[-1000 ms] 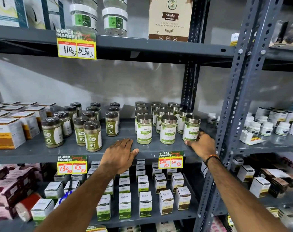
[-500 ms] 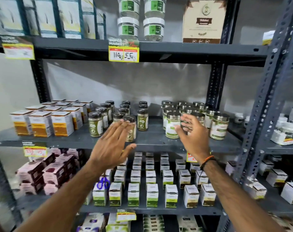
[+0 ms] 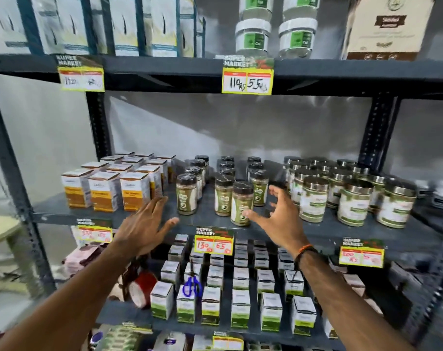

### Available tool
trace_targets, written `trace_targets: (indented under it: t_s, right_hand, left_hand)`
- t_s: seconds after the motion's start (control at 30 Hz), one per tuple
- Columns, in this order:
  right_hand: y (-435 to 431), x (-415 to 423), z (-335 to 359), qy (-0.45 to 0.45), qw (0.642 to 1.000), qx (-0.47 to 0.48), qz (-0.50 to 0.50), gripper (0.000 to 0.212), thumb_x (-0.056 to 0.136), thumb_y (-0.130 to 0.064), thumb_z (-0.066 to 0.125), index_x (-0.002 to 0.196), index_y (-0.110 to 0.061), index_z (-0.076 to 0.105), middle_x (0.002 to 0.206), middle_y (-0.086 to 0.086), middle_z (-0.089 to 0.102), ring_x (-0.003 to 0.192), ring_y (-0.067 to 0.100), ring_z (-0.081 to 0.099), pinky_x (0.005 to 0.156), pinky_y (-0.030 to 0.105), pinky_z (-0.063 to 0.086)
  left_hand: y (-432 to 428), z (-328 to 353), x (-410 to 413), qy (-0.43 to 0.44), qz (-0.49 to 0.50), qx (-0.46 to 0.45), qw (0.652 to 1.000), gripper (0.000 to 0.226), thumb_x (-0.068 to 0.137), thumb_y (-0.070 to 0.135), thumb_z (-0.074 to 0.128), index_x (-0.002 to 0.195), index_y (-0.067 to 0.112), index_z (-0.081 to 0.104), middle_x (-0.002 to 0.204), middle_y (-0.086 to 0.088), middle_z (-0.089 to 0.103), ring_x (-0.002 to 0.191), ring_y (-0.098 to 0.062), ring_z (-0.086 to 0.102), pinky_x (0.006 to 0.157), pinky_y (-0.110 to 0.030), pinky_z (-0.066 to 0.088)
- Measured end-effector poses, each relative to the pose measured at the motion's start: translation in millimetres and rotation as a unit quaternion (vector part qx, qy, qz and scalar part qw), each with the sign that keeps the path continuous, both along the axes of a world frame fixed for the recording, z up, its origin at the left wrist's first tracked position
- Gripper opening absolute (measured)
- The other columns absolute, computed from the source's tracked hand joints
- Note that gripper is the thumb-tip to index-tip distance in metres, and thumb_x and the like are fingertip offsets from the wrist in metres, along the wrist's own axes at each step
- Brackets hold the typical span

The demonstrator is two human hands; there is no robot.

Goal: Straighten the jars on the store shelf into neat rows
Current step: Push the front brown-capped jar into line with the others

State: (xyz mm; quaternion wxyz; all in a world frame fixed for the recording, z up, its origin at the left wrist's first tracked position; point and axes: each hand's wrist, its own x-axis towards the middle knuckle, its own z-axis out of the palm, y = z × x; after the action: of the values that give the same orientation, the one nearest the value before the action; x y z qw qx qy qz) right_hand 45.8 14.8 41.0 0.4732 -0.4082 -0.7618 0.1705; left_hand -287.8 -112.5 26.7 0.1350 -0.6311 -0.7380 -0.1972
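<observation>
Reading the tags: yellow price tag [image 3: 247, 79] says "SUPER MARKET", 110 Rs and 55 Rs; lower tag [image 3: 213, 244] shows 130 and 65.
Jars: dark-lidded jars [image 3: 224, 183], green labels, shrink-wrapped tops, stand in loose rows mid-shelf; the front jar [image 3: 242, 203] sits forward of the rest.
Neighbours: steel-lidded jars [image 3: 347, 191] right, orange-banded boxes [image 3: 109, 186] left.
Left hand [image 3: 143, 229]: open, fingers spread, holding nothing.
Right hand [image 3: 278, 219]: open, cupped just beside the front jar; whether it touches is unclear.
Shelf [image 3: 316, 229]: grey painted metal, perforated uprights.

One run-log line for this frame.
left hand: open, empty | right hand: open, beside front dark-lidded green-label jar | that jar sits forward of its rows | grey metal shelf
</observation>
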Motion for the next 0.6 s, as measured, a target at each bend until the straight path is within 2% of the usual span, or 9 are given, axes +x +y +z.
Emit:
trace_targets:
  t_s: [0.1, 0.17, 0.27, 0.37, 0.47, 0.6]
  right_hand:
    - [4, -7, -10, -0.037, 0.999, -0.031, -0.008, 0.124, 0.055, -0.087, 0.072, 0.153, -0.022, 0.034, 0.145, -0.002, 0.054, 0.120, 0.016, 0.059, 0.095, 0.034, 0.052]
    - [3, -12, -13, -0.044, 0.998, -0.048, 0.003, 0.123, 0.053, -0.086, 0.074, 0.151, -0.021, 0.038, 0.138, -0.008, 0.060, 0.113, 0.009, 0.062, 0.091, 0.028, 0.054]
    - [3, -21, -15, -0.032, 0.998, -0.038, 0.025, 0.089, 0.060, -0.067, 0.086, 0.133, -0.029, 0.054, 0.113, -0.023, 0.067, 0.094, -0.011, 0.062, 0.075, 0.005, 0.047]
    - [3, -27, -16, -0.037, 0.998, -0.036, 0.026, 0.064, 0.065, -0.056, 0.089, 0.117, -0.032, 0.060, 0.098, -0.025, 0.070, 0.087, -0.015, 0.063, 0.073, 0.007, 0.050]
    - [5, -28, -15, -0.036, 0.999, -0.036, 0.012, 0.058, 0.067, -0.053, 0.088, 0.114, -0.029, 0.063, 0.097, -0.020, 0.072, 0.082, -0.010, 0.066, 0.069, 0.009, 0.052]
    - [11, -21, -13, -0.040, 0.999, -0.028, -0.015, 0.052, 0.067, -0.052, 0.089, 0.107, -0.032, 0.062, 0.085, -0.028, 0.065, 0.076, -0.017, 0.062, 0.059, 0.002, 0.045]
  left_hand:
    - [14, -10, -7, 0.004, -0.003, -0.030, 1.000, 0.103, 0.085, 0.089, 0.008, 0.158, 0.017, 0.023, 0.164, -0.010, 0.032, 0.144, -0.032, 0.041, 0.105, -0.056, 0.047]
    - [19, -16, -9, 0.029, -0.004, -0.035, 0.999, 0.102, 0.086, 0.088, 0.007, 0.155, 0.016, 0.030, 0.159, -0.009, 0.041, 0.140, -0.031, 0.044, 0.101, -0.053, 0.048]
    - [24, -20, -12, 0.057, -0.009, -0.022, 0.998, 0.094, 0.090, 0.083, 0.012, 0.150, 0.016, 0.040, 0.152, -0.009, 0.052, 0.136, -0.028, 0.050, 0.102, -0.047, 0.048]
    - [25, -20, -13, 0.071, -0.011, -0.023, 0.997, 0.088, 0.094, 0.079, 0.016, 0.150, 0.016, 0.042, 0.153, -0.008, 0.051, 0.137, -0.026, 0.049, 0.106, -0.045, 0.046]
    - [24, -21, -11, 0.073, -0.010, -0.017, 0.997, 0.088, 0.094, 0.078, 0.017, 0.149, 0.015, 0.043, 0.153, -0.009, 0.051, 0.138, -0.026, 0.049, 0.108, -0.046, 0.045]
    - [24, -21, -11, 0.069, -0.006, -0.019, 0.997, 0.090, 0.094, 0.079, 0.016, 0.150, 0.015, 0.043, 0.153, -0.009, 0.051, 0.138, -0.027, 0.050, 0.109, -0.047, 0.045]
